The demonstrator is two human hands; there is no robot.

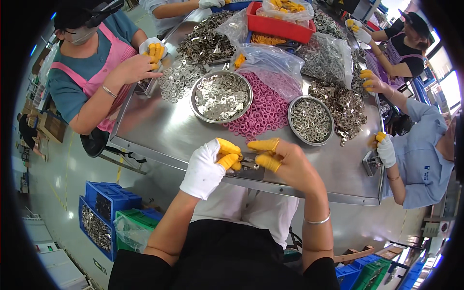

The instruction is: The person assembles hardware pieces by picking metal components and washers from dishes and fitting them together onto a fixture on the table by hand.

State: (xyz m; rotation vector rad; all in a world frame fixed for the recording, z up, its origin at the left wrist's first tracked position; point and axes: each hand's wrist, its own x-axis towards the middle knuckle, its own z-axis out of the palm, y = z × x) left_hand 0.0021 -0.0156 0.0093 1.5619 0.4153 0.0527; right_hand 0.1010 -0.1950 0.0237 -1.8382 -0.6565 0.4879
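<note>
My left hand (205, 166), in a white glove with yellow finger covers, is at the table's near edge. Its thumb and fingers are pressed together, and whatever they hold is hidden. Across from it is my right hand (295, 164), without a glove but with yellow covers on its fingers. The tips of its thumb and forefinger stand apart, with nothing visible between them. Between both hands sits a small metal fixture (250, 165), partly covered by the fingers. Just beyond lie pink rings (263, 108), a steel bowl (194, 107) of flat metal pieces and a smaller bowl (332, 126) of metal rings.
Piles of metal clips (345, 108) and washers (176, 82) cover parts of the steel table (150, 130). Clear plastic bags (278, 63) and a red bin (278, 30) stand farther back. Co-workers sit around the table. Blue crates (108, 195) stand on the floor at left.
</note>
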